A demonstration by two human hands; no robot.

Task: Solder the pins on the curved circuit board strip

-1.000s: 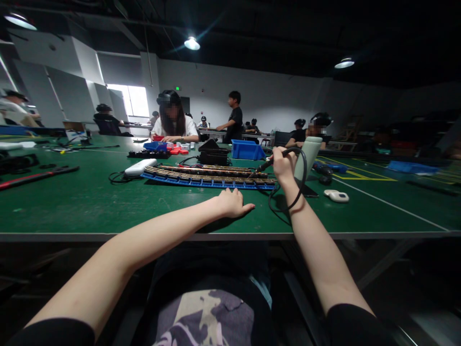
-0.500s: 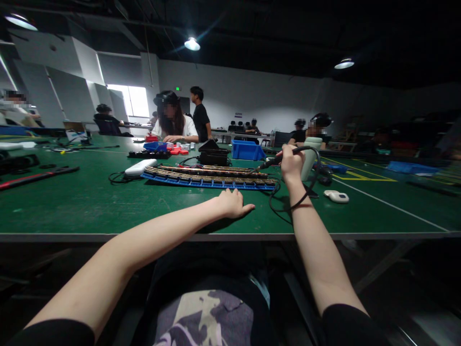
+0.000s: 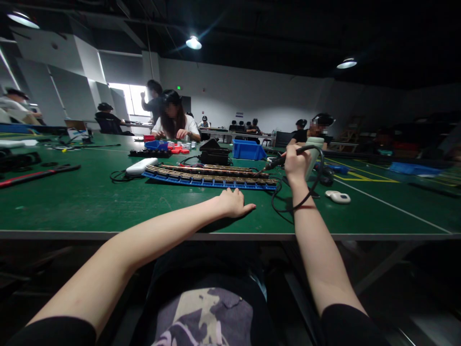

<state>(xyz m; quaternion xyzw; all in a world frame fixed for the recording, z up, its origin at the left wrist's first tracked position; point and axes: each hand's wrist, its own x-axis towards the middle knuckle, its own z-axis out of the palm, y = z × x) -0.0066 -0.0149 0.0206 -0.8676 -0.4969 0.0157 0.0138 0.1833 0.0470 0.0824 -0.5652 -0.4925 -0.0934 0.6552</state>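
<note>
Fingers, right hand (image 3: 297,166): pinched pen-fashion round a corded black tool (image 3: 276,162); fingers, left hand (image 3: 234,203): loosely curled together, thumb apart, nothing held

Counter (image 3: 108,206), green top, one: left hand resting on it just inside the middle of its near edge, unmoved over the last second

Standing person (image 3: 154,106), one, past the far edge: gone leftward, now behind a seated co-worker (image 3: 192,126); no apparent bearing on the work

Rack (image 3: 209,182), long, blue-sided, gold-coloured strips in rows: lying roughly parallel to the near edge, set back from it, just beyond the left hand; contact between the two cannot be told; place unchanged

Blue bin (image 3: 248,151), one: behind the rack's right half, toward the far edge

Bottle (image 3: 314,158), pale green, upright: past the rack's right end, partly hidden by the right hand

Tool, as above: carried slightly rightward with the right hand; cable (image 3: 323,166) looped across the right forearm

White box (image 3: 142,166), one: by the rack's left end

White case (image 3: 338,197), small: right of the right forearm

Tool tip, over the rack's right part, contact too small to tell: judged, the working spot has crept toward the rack's right end, the left hand lending no grip
</note>
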